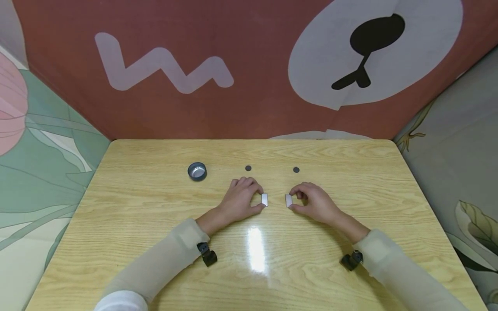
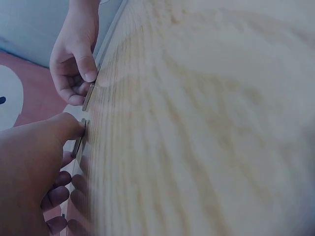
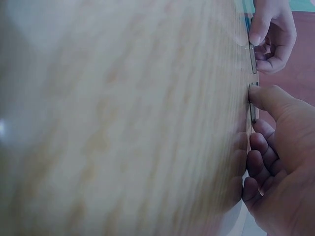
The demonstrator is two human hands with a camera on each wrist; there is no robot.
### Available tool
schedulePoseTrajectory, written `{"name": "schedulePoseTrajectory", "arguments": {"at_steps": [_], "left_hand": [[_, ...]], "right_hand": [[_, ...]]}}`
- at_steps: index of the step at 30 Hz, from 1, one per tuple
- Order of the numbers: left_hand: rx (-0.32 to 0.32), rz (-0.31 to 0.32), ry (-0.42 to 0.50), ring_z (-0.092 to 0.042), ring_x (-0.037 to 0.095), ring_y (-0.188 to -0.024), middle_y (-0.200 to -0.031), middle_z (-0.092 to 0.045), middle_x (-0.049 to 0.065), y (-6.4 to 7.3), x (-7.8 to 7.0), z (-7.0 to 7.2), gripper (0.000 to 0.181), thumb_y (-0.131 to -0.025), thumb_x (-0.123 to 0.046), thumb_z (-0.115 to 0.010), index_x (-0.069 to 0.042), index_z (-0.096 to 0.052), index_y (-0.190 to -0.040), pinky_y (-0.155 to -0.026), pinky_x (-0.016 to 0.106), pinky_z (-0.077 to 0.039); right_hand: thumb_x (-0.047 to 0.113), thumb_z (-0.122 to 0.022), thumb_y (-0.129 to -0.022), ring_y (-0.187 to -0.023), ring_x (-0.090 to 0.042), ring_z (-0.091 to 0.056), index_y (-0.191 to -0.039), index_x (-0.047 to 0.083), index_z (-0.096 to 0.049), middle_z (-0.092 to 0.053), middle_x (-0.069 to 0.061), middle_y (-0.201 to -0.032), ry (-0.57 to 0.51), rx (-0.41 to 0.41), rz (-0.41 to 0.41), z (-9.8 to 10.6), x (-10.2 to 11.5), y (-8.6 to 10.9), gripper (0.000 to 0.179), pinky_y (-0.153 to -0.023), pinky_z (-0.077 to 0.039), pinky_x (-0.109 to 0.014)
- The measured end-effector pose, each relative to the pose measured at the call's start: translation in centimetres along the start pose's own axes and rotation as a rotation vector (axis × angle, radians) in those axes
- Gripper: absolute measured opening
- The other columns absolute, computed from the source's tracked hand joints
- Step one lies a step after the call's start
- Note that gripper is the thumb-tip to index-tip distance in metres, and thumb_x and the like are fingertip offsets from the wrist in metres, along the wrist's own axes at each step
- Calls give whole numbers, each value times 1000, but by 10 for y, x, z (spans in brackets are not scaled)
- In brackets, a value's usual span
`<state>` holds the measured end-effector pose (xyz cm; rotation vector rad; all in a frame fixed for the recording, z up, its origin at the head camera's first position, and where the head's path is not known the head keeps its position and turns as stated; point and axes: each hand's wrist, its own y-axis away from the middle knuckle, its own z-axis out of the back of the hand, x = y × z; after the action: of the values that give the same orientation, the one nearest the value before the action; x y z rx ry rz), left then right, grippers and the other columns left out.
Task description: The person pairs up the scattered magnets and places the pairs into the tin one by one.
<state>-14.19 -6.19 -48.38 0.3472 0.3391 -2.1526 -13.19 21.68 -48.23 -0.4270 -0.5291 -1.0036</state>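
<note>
My left hand [image 1: 242, 199] pinches a small flat silver rectangular piece [image 1: 264, 200] by its two short ends, between thumb and forefinger. Opposite it, my right hand [image 1: 313, 202] holds a matching silver rectangular piece [image 1: 288, 200] the same way. Both pieces are at the tabletop, a short gap apart, their long sides facing each other. From the left wrist view, the left piece [image 2: 78, 141] looks thin and edge-on. The right piece [image 3: 253, 105] looks just as thin in the right wrist view. What kind of thing the pieces are cannot be told.
Two small dark round discs [image 1: 248, 168] [image 1: 296, 169] lie flat beyond the hands. Farther left stands a small round dark dish [image 1: 197, 171] with a silvery inside. All rest on a wood-grain table [image 1: 155, 185], whose far edge meets a red patterned backdrop [image 1: 256, 112].
</note>
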Motion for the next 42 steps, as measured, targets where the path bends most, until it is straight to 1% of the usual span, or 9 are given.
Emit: {"name": "schedulePoseTrajectory", "arguments": {"at_steps": [5, 14, 20, 33, 38, 40, 42], "left_hand": [[-6, -6, -12, -53, 20, -107, -117, -61, -1, -2, -1, -2, 35, -89, -45, -75, -18, -71, -111, -97, 43, -38], [2, -9, -11, -53, 21, -108, -118, -61, 0, -5, -3, -4, 35, -89, -44, -75, -18, -71, -112, -98, 43, -39], [7, -3, -8, -53, 20, -109, -119, -61, 0, -7, -3, -6, 35, -89, -45, -75, -18, -71, -112, -98, 43, -38], [8, 6, -9, -53, 20, -106, -118, -61, -1, -9, -8, -4, 36, -89, -45, -75, -18, -71, -112, -96, 42, -38], [10, 12, -30, -53, 19, -106, -117, -61, -2, -11, -10, -5, 36, -90, -47, -74, -19, -71, -113, -95, 41, -38], [11, 12, -35, -53, 18, -106, -117, -61, -2, -12, -12, -6, 34, -90, -46, -74, -20, -72, -111, -95, 41, -38], [16, 3, -30, -52, 18, -105, -117, -61, -3, -14, -14, -8, 27, -90, -44, -74, -22, -73, -106, -95, 41, -38]], "right_hand": [[17, -87, -82, -78, -14, -49, -107, 8, -71, -57, 2, -87, 6, -2, -7, -1, 1, -2, 31, -68, -45, -29], [16, -87, -82, -80, -16, -50, -107, 8, -70, -57, 1, -88, 7, 9, -13, -1, 6, -6, 31, -70, -44, -31], [16, -87, -81, -80, -15, -50, -107, 8, -70, -58, 1, -88, 11, 4, -11, -2, 6, -9, 32, -72, -44, -31], [17, -87, -82, -81, -15, -51, -107, 8, -70, -58, 1, -88, 21, 12, 6, -5, 8, -14, 32, -72, -45, -31], [16, -87, -81, -81, -15, -51, -106, 8, -70, -58, 1, -88, 19, 3, 1, -7, 11, -15, 32, -72, -45, -31], [16, -87, -82, -81, -15, -51, -107, 8, -70, -58, 1, -89, 17, 1, -2, -8, 12, -16, 31, -71, -46, -31], [17, -86, -82, -81, -14, -51, -107, 8, -70, -58, 1, -89, 19, 3, -5, -10, 13, -17, 31, -71, -45, -31]]}}
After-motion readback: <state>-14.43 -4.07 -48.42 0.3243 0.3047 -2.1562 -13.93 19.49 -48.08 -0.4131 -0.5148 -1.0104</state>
